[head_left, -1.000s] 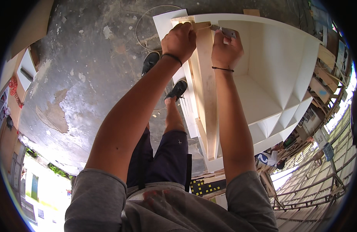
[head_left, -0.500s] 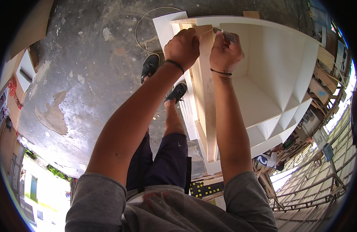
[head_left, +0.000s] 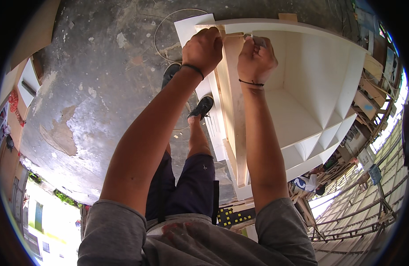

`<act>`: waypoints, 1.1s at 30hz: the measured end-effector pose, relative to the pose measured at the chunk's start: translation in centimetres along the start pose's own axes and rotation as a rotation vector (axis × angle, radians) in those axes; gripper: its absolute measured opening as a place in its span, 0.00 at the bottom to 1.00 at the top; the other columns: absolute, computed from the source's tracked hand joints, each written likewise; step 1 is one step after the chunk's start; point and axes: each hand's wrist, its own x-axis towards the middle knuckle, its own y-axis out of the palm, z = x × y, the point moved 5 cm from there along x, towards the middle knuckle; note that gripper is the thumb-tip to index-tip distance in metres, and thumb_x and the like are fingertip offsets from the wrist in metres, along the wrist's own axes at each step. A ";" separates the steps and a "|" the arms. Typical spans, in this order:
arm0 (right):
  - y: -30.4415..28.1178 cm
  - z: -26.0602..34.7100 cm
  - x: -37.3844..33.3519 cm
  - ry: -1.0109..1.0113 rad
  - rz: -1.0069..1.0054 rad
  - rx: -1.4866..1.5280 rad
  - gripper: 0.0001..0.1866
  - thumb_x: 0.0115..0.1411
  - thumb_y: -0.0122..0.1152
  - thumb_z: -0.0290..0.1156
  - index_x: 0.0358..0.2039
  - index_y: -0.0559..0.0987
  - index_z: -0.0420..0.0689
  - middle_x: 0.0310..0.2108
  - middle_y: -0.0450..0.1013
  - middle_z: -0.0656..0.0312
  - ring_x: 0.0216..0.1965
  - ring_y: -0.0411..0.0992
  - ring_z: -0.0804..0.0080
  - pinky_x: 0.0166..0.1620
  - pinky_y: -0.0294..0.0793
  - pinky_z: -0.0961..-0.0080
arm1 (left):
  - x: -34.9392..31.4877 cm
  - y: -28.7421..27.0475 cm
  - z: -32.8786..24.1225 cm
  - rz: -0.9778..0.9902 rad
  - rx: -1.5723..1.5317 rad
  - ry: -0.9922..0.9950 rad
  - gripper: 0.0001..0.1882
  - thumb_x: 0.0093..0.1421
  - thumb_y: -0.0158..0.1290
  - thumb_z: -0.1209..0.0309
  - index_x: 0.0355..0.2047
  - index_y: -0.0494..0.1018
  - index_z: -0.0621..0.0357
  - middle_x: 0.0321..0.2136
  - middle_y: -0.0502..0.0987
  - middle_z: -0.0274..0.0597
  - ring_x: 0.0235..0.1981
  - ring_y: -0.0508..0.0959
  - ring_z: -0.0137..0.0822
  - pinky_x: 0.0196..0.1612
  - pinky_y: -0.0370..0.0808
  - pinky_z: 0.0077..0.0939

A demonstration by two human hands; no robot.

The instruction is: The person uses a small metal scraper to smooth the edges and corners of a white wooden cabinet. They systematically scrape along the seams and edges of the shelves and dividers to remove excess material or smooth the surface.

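Observation:
A thin, pale tan strip (head_left: 234, 34) spans the gap between my hands, just above the top of a white cabinet (head_left: 297, 104). My left hand (head_left: 203, 51) is closed at its left end, over the cabinet's wooden edge; the fingertips are hidden behind the knuckles. My right hand (head_left: 257, 57) grips a small, flat grey object (head_left: 259, 41) with a whitish tip beside the strip's right end. Its kind is not clear. Beneath both hands runs a bare wood board (head_left: 234, 84) along the cabinet's left side.
White panels (head_left: 193, 29) stick out at the cabinet's far left corner. A loop of thin cord (head_left: 156, 37) lies on the stained concrete floor (head_left: 98, 80). My shoe (head_left: 201, 106) stands close to the cabinet. Another person (head_left: 308, 182) is in the background at right, near stacked wood (head_left: 368, 102).
My left hand has shifted left and slightly away from me, widening the gap between the hands. My right hand has moved a little left, still gripping the grey object.

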 end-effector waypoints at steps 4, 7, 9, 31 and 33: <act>0.3 0.3 0.7 -0.004 0.039 0.012 0.01 0.50 0.57 0.23 0.24 0.74 0.41 0.20 0.72 0.58 0.19 0.73 0.63 0.22 0.72 0.72 | 1.2 -0.2 0.8 -0.002 0.013 0.151 0.03 0.56 0.52 0.71 0.29 0.74 0.56 0.27 0.77 0.47 0.29 0.78 0.49 0.33 0.75 0.40; 0.5 0.3 1.2 0.019 0.070 0.000 0.01 0.50 0.57 0.23 0.25 0.74 0.40 0.21 0.73 0.58 0.19 0.74 0.63 0.23 0.73 0.71 | 1.9 -0.8 0.8 0.035 0.079 0.204 0.04 0.56 0.54 0.70 0.30 0.74 0.56 0.27 0.76 0.44 0.29 0.77 0.48 0.32 0.75 0.39; 0.5 0.2 1.1 0.033 0.065 0.030 0.02 0.51 0.57 0.23 0.26 0.74 0.40 0.22 0.73 0.57 0.20 0.74 0.63 0.24 0.74 0.71 | 1.9 -1.2 0.6 0.030 0.085 0.220 0.04 0.56 0.54 0.70 0.30 0.74 0.55 0.26 0.76 0.44 0.28 0.77 0.48 0.31 0.75 0.39; 0.9 0.2 -0.2 0.068 -0.082 0.070 0.05 0.52 0.55 0.23 0.21 0.72 0.43 0.19 0.70 0.60 0.18 0.71 0.64 0.20 0.69 0.71 | 1.8 -2.4 1.4 -0.035 0.097 0.269 0.06 0.56 0.53 0.70 0.25 0.69 0.58 0.23 0.74 0.47 0.26 0.76 0.50 0.28 0.72 0.39; 1.2 0.1 -0.2 0.055 -0.072 0.087 0.05 0.52 0.56 0.23 0.20 0.71 0.43 0.19 0.70 0.59 0.18 0.70 0.64 0.20 0.69 0.72 | 1.8 -4.5 5.1 -0.094 0.175 0.263 0.07 0.56 0.53 0.71 0.25 0.68 0.58 0.23 0.74 0.47 0.26 0.75 0.51 0.28 0.71 0.39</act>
